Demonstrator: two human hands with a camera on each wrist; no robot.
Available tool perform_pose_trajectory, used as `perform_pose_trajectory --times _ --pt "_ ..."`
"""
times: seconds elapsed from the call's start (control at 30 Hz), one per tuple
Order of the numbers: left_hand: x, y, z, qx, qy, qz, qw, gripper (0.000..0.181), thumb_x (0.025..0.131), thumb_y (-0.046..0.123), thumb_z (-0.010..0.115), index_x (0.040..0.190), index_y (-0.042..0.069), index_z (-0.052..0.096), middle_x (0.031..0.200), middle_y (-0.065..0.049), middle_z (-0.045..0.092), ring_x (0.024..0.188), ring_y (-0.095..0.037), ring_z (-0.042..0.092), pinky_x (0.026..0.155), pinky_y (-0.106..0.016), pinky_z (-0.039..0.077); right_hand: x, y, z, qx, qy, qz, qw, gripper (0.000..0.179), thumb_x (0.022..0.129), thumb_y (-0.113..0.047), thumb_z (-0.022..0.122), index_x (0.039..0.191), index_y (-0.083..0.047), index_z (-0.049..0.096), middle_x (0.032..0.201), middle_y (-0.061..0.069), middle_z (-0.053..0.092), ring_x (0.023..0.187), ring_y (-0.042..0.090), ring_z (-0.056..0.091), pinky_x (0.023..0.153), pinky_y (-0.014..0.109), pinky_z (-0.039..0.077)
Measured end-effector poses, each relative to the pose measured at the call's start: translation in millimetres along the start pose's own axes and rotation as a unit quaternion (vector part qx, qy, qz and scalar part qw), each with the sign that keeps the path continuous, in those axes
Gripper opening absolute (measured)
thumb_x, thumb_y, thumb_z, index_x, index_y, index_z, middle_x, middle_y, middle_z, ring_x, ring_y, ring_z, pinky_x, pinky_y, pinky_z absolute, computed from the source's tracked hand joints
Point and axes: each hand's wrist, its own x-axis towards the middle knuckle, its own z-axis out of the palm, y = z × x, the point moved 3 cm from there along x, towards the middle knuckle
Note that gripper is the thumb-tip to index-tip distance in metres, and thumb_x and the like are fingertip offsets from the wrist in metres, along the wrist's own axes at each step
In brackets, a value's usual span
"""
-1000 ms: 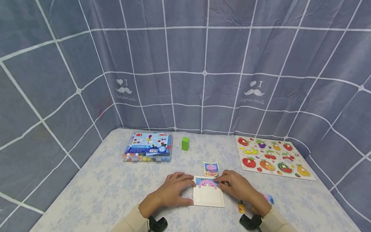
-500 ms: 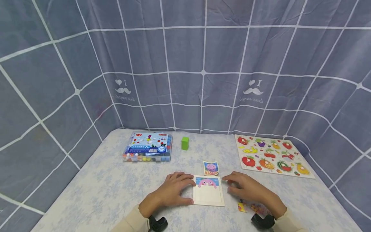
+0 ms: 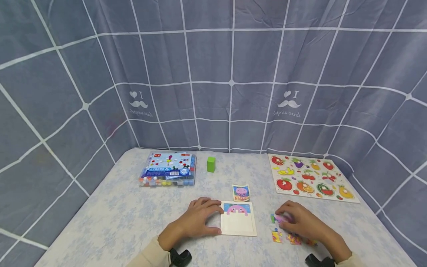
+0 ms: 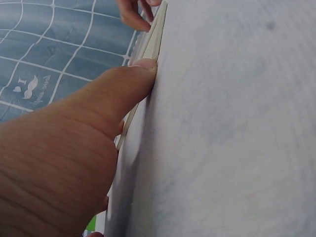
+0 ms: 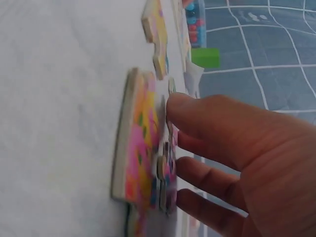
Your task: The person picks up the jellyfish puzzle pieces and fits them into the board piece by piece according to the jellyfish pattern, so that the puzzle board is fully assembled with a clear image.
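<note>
My left hand (image 3: 200,218) rests at the left edge of a pale puzzle tray (image 3: 238,227), its thumb (image 4: 140,69) against the edge. A jigsaw strip with a pink cartoon face (image 3: 237,210) fills the tray's top. My right hand (image 3: 301,220) is over loose jigsaw pieces to the right, its thumb and fingertips at a pink-purple piece (image 3: 282,218); the fingers partly hide it. Nearer me lie a yellow piece (image 3: 277,236) and a pink-yellow piece (image 3: 294,239), which looks large in the right wrist view. A small picture card (image 3: 241,193) lies just beyond the tray.
A clear plastic box of coloured parts (image 3: 168,170) stands at the back left. Near it is a green block (image 3: 211,164). A fruit puzzle board (image 3: 311,178) lies at the back right. A grey checked curtain (image 3: 213,74) rises behind the table.
My right hand has left the pink-faced strip at the tray's top and moved right and towards me, onto the loose pieces. My left hand has stayed at the tray's edge.
</note>
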Motion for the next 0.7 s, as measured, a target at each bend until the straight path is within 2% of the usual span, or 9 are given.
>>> perform_pose_trajectory --times 0.27,0.43,0.6,0.7 --pt "0.7 -0.7 1.3 0.001 0.002 0.003 1.0000 0.050 0.090 0.055 0.071 0.132 0.031 0.061 0.150 0.003 0.048 0.135 -0.032 0.039 0.100 -0.063 0.030 1.8 -0.3 5.5 -0.037 0.029 0.025 0.9986 0.020 0.090 -0.039 0.077 0.104 -0.028 0.070 0.110 -0.012 0.055 0.099 0.014 0.050 0.086 0.044 0.048" --pt "0.4 -0.4 1.4 0.000 0.004 0.002 1.0000 0.050 0.089 0.055 0.072 0.131 0.031 0.061 0.149 0.003 0.049 0.135 -0.031 0.039 0.100 -0.062 0.030 1.8 -2.3 6.6 -0.043 0.034 0.031 0.9980 0.018 0.088 -0.036 0.079 0.102 -0.027 0.071 0.109 -0.011 0.056 0.096 0.014 0.050 0.083 0.042 0.047" --pt "0.4 -0.4 1.3 0.000 0.005 0.001 1.0000 0.049 0.088 0.055 0.072 0.130 0.031 0.061 0.149 0.004 0.049 0.135 -0.030 0.039 0.101 -0.061 0.030 3.1 -4.2 8.5 -0.044 0.034 0.056 0.9969 0.018 0.086 -0.032 0.082 0.099 -0.027 0.072 0.106 -0.012 0.057 0.092 0.014 0.048 0.077 0.039 0.045" --pt "0.5 -1.3 1.5 -0.001 0.005 0.001 1.0000 0.050 0.088 0.055 0.072 0.131 0.031 0.061 0.149 0.004 0.048 0.136 -0.030 0.039 0.101 -0.061 0.030 4.6 -5.1 8.9 -0.040 0.035 0.072 0.9960 0.018 0.085 -0.030 0.083 0.098 -0.027 0.073 0.104 -0.013 0.057 0.093 0.014 0.049 0.079 0.041 0.045"
